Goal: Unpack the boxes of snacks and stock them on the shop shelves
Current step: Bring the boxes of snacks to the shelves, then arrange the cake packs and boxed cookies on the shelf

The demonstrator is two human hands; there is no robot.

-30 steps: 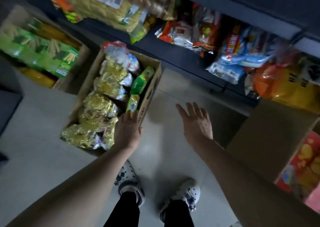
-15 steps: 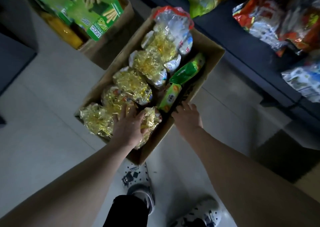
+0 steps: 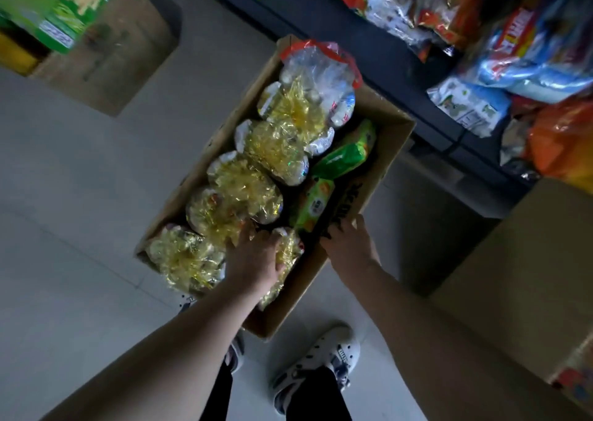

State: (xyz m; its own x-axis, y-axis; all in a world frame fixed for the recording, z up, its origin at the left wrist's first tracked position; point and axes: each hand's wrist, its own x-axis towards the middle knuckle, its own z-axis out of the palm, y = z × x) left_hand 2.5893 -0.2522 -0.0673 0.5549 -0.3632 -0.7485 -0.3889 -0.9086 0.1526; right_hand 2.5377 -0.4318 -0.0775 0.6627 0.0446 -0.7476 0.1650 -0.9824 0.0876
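Pale tiled floor (image 3: 80,196), dim shop aisle. The cardboard box (image 3: 388,151) sits mid-frame, stuffed with crinkly gold packets (image 3: 247,183). They look light, squashy and slippery, so I'd pinch the loose wrapper. The right hand (image 3: 348,247) hooks its fingers over the box rim. The left hand (image 3: 253,260) presses on a near packet, but I can't tell its grip.

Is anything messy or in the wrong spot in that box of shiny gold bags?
Nothing looks spilled or torn. The odd ones out are two green packets, squeezed along the right wall of the cardboard box, while gold bags fill the rest.
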